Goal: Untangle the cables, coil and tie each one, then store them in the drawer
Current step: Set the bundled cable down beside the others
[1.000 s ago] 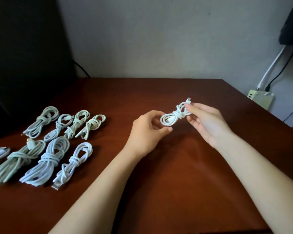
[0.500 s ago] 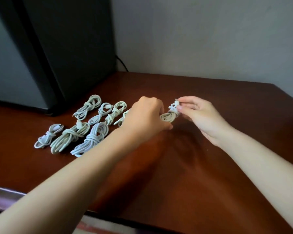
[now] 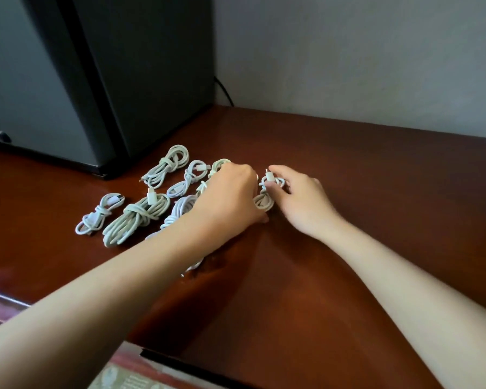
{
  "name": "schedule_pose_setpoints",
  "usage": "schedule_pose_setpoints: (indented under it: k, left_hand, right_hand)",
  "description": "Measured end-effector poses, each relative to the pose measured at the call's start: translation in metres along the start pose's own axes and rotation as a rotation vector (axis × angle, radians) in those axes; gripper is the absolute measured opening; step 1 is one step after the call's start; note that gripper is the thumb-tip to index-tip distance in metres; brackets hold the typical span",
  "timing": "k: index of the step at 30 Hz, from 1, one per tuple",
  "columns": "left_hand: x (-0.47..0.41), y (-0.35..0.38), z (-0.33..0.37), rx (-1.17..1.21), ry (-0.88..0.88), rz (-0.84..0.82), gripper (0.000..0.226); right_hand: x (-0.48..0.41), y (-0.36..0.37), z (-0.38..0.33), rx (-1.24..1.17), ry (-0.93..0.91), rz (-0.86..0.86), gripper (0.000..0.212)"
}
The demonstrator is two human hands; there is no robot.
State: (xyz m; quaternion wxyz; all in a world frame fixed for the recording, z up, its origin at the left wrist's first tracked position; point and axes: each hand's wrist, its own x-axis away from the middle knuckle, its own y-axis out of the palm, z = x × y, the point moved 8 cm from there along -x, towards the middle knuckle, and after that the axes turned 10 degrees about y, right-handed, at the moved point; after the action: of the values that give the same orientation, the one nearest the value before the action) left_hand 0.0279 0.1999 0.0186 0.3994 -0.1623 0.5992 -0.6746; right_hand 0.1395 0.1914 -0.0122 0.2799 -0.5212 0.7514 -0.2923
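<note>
One tied cable bundle point(image 3: 264, 202) pinched in right hand point(image 3: 300, 203), left hand point(image 3: 227, 200) curled, grip unclear; at least seven more cable bundles point(image 3: 136, 217) centre-left on surface point(image 3: 348, 276).

a glossy reddish-brown wooden table point(image 3: 348, 234) stands against a plain pale grey wall point(image 3: 348, 51). at its back left sits a big black box point(image 3: 152, 66) with a grey front face point(image 3: 26, 94) and a small dark round knob point(image 3: 3, 135) low on it. a black cord point(image 3: 223, 91) runs down the wall just beside the box. soft light glints off the tabletop. below the near edge lies a patterned surface point(image 3: 129, 380).
</note>
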Motion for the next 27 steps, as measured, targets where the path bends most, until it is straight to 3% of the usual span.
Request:
schedule_pose_setpoints:
  k: [8,14,27]
  left_hand:
    - [-0.003,0.0,0.0,-0.024,0.018,-0.088,0.045]
    - [0.018,-0.019,0.01,-0.093,0.065,-0.033,0.055]
    - [0.123,-0.016,0.091,0.034,0.281,-0.001,0.039]
  right_hand:
    - [0.01,0.008,0.003,0.139,-0.072,-0.085,0.048]
    - [0.023,-0.017,-0.006,0.161,-0.063,-0.052,0.049]
    - [0.164,-0.08,-0.023,0.411,-0.161,0.026,0.037]
